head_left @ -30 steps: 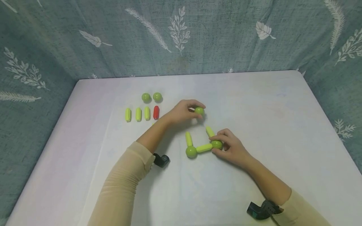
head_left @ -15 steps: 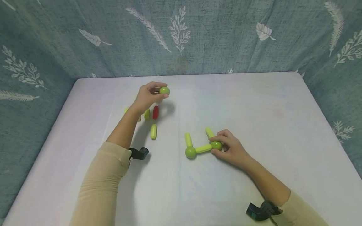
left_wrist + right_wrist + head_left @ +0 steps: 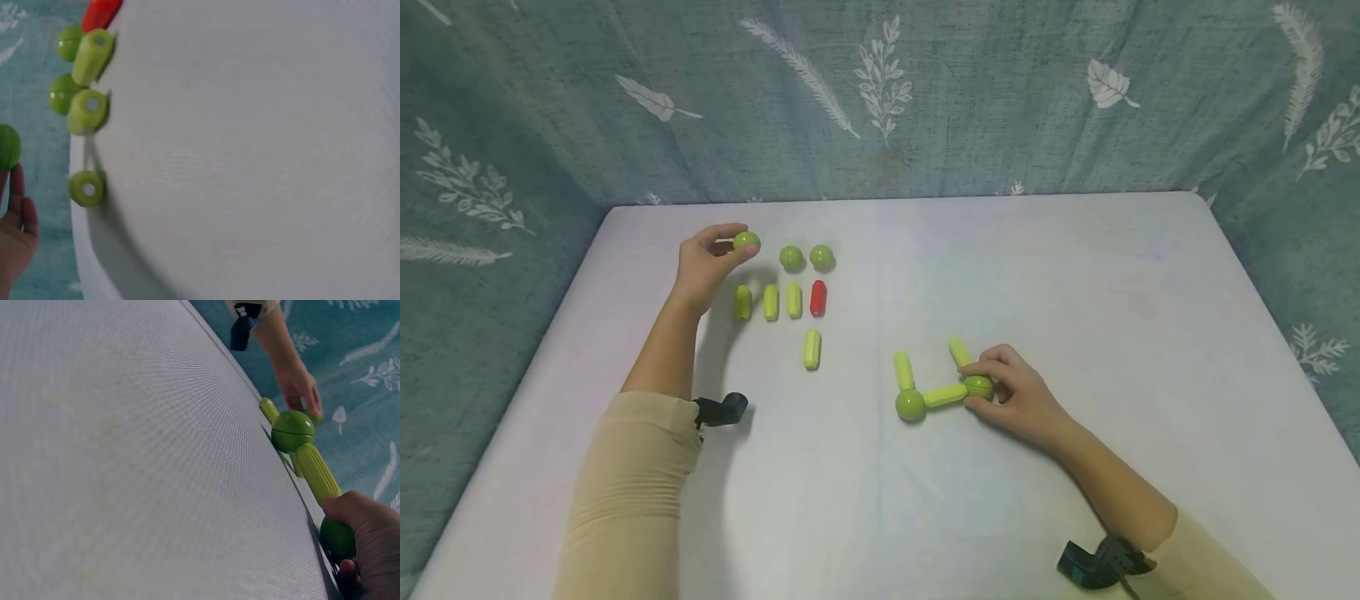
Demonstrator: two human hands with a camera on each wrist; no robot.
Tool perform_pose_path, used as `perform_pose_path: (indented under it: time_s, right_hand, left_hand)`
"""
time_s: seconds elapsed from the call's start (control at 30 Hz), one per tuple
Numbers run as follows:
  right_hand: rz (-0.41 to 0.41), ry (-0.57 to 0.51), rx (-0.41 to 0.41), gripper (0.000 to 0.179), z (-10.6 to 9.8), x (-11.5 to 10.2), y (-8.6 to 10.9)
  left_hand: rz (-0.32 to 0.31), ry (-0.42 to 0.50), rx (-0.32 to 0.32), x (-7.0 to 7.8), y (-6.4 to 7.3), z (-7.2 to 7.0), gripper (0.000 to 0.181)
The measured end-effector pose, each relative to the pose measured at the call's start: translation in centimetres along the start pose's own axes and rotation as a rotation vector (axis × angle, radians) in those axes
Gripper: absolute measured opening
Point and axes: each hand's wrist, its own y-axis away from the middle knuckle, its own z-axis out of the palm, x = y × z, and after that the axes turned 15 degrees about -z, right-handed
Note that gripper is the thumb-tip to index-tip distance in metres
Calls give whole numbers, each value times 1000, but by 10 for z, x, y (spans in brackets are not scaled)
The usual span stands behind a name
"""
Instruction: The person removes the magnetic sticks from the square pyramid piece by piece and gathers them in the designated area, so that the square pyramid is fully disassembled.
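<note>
Pinching a green raised ball (image 3: 747,240) between thumb and fingertips of the left hand (image 3: 702,262), above the far left part of the white surface (image 3: 1097,308) and just left of two loose green balls (image 3: 792,257). Gripping with thumb and fingers of the right hand (image 3: 1018,393) the right corner ball (image 3: 979,387) of a U-shaped assembly (image 3: 946,395), set right of centre on the surface. Linked there by a yellow-green crossbar rod (image 3: 317,474) to a left corner ball (image 3: 911,405), with two side rods (image 3: 904,371) pointing toward the far edge, one running partly behind the right hand's fingers. Showing, nearer than the loose balls, a row of three yellow-green rods (image 3: 771,302) with a red rod (image 3: 818,298) at its right end, plus a lone rod (image 3: 812,349) nearer still. Backed by blue-green cloth (image 3: 985,108) printed with white leaves.
</note>
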Motion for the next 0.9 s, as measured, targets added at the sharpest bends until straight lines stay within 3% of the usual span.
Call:
perform_pose_path:
  time_s: [0.4, 0.73, 0.9]
  right_hand:
    - [-19, -9, 12, 36, 0, 1, 1]
    - [-14, -4, 4, 36, 0, 1, 0]
    - [-10, -1, 6, 36, 0, 2, 0]
  left_hand:
    - [-85, -196, -41, -19, -16, 12, 59]
    - [-88, -206, 24, -19, -13, 19, 55]
    - [-81, -222, -5, -19, -12, 15, 63]
